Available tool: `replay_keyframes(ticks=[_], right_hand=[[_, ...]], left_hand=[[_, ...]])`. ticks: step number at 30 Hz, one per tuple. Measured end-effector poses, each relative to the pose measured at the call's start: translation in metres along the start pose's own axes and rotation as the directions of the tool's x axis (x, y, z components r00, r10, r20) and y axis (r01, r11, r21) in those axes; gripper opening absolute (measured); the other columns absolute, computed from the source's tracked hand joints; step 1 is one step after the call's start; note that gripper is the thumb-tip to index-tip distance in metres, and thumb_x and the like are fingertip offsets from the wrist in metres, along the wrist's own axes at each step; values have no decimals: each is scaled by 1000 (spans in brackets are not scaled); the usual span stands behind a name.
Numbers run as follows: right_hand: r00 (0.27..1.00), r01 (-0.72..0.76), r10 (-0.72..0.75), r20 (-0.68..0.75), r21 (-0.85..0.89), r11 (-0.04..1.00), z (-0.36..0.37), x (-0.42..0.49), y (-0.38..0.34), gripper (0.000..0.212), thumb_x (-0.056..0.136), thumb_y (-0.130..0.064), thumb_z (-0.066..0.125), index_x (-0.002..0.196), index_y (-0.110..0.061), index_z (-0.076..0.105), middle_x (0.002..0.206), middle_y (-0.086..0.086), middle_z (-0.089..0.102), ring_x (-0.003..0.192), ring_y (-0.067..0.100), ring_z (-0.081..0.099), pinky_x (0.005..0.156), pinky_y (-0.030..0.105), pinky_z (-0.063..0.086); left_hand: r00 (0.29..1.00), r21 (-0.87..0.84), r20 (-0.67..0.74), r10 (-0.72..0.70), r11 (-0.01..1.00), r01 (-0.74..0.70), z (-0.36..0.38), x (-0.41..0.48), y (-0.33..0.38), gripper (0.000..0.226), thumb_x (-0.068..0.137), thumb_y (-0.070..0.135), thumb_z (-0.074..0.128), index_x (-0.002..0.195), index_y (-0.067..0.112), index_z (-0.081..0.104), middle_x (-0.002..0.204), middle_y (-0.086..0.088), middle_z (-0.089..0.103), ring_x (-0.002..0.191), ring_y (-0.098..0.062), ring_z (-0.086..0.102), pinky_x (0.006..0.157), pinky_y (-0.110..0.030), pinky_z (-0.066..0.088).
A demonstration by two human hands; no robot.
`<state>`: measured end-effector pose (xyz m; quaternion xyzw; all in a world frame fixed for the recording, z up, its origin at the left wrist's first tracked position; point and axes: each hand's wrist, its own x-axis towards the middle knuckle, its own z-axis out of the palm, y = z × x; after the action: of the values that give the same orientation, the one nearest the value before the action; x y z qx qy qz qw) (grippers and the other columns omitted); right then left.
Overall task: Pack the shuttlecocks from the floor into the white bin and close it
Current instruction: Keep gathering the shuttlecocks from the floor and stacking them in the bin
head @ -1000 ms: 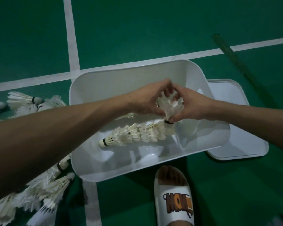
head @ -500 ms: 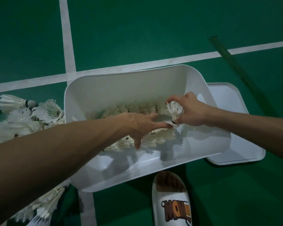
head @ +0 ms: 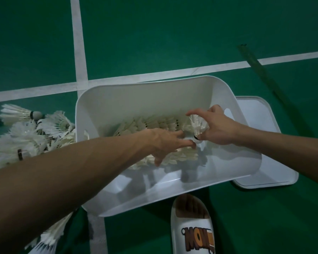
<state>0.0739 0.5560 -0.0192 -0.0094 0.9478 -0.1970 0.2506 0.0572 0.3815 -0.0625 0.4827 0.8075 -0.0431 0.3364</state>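
Note:
The white bin [head: 154,94] stands on the green court floor, tilted towards me. Inside it lie two stacked rows of shuttlecocks [head: 154,123]. My right hand [head: 218,129] is inside the bin and holds one shuttlecock [head: 198,125] cork down, fingers curled round its feathers. My left hand [head: 165,143] reaches in from the left with fingers spread; its fingertips touch that shuttlecock's cork and the nearer row. The bin's flat white lid [head: 264,143] lies on the floor just right of the bin. A pile of loose shuttlecocks [head: 31,132] lies on the floor to the left.
More shuttlecocks [head: 48,239] lie at the lower left, partly hidden under my left forearm. A foot in a white slipper [head: 193,228] stands just in front of the bin. White court lines [head: 79,43] cross behind it. A dark strip [head: 259,68] lies at the right.
Both hands have dropped from above the bin down into it. My left hand let go of the shuttlecock and spread over the row. The right hand keeps its hold.

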Motion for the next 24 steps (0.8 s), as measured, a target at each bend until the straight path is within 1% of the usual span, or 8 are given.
replay_keyframes(ticks=[5,8,10,14,16,19,21,24], right_hand=[[999,-14,13,-40,-34,999,1,-1,0,65,78,-21,71,132,-40,39,117,7,31,85,17,52,76,23,43],[997,-35,31,-74,-43,998,2,-2,-1,60,76,-22,68,128,-37,40,116,7,34,77,14,53,60,21,42],[997,-38,34,-71,-66,997,4,-3,-2,58,76,-24,68,127,-35,40,116,7,37,79,17,52,59,22,41],[999,-6,0,-46,-135,991,8,0,-3,59,77,-23,70,127,-30,39,116,10,43,88,22,47,71,27,41],[998,-21,15,-56,-102,995,6,1,-3,59,76,-21,70,126,-30,40,113,8,42,83,20,47,64,26,40],[997,-41,37,-67,-55,998,5,1,-2,58,77,-19,69,125,-32,39,109,4,35,74,13,48,54,20,39],[997,-36,32,-70,-53,998,5,1,-3,58,78,-19,69,125,-33,39,109,4,34,76,14,48,54,20,40],[997,-34,31,-73,-44,998,5,1,-4,58,79,-19,69,126,-32,39,110,5,34,80,19,50,57,23,41]], left_hand=[[1000,-149,16,2,989,0,1,-3,-12,114,58,15,89,142,39,15,145,0,31,122,-26,45,87,-37,43],[1000,-184,14,6,983,-4,2,-5,-16,109,59,17,89,139,38,18,143,2,31,121,-25,44,85,-35,42],[1000,-169,16,8,986,-6,2,-4,-18,108,60,18,89,139,38,19,142,2,30,117,-23,45,80,-32,40],[1000,-136,19,11,991,-8,2,-4,-19,108,61,19,88,141,38,18,143,1,28,112,-21,46,78,-31,39],[1000,-126,20,9,992,-7,1,-5,-19,113,61,18,88,142,41,13,143,0,27,113,-24,47,80,-33,43],[999,-41,19,27,999,-26,1,-5,-16,127,61,18,88,142,53,-3,140,-3,26,99,-19,46,82,-37,46],[999,12,32,17,1000,-18,1,-3,-11,130,62,18,88,140,57,-8,139,-5,23,93,-18,43,84,-38,48],[999,36,48,-13,999,11,-1,1,-5,130,60,17,89,141,57,-5,140,-8,20,102,-26,50,88,-44,51]])
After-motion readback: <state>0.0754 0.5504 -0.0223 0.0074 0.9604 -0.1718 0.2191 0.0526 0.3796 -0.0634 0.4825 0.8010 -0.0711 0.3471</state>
